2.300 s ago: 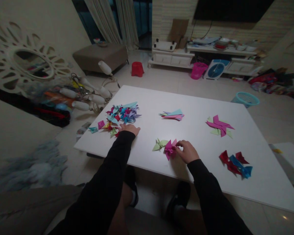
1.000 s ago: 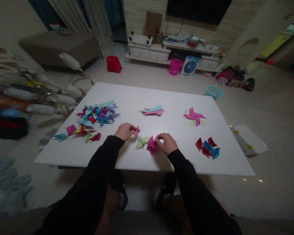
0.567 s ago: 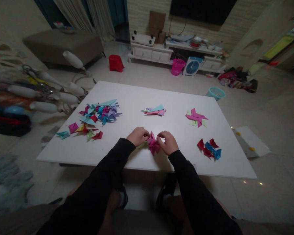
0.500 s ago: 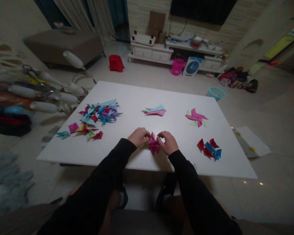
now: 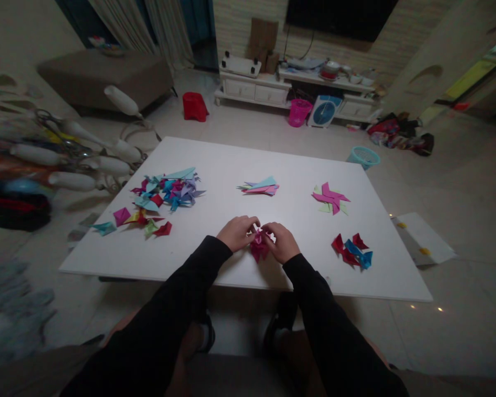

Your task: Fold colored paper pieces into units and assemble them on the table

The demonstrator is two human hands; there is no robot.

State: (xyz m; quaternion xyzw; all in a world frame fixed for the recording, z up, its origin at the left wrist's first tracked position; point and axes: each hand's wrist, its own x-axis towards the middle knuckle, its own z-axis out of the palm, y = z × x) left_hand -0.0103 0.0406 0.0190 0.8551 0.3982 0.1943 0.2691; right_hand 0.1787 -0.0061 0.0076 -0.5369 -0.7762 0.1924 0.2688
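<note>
Between my hands, near the front edge of the white table [image 5: 289, 264], is a pink origami piece [image 5: 259, 251] with pointed flaps. My left hand [image 5: 236, 234] pinches its upper left part. From the other side my right hand [image 5: 281, 242] grips the upper right part, thumb and fingers bent in. The fingertips partly cover the top of the paper. A little beyond the hands lies a small stack of folded paper strips [image 5: 259, 186] in pink, blue and green.
A heap of colourful origami [image 5: 169, 190] lies at the table's left. On the right are a pink and green paper pinwheel [image 5: 331, 198] and several red and blue folded pieces [image 5: 352, 252]. A turquoise basket [image 5: 364, 157] stands past the far right corner.
My hands have come closer together over the top of the pink origami piece, and the fingers now cover its upper point. The things on the table lie as before.
</note>
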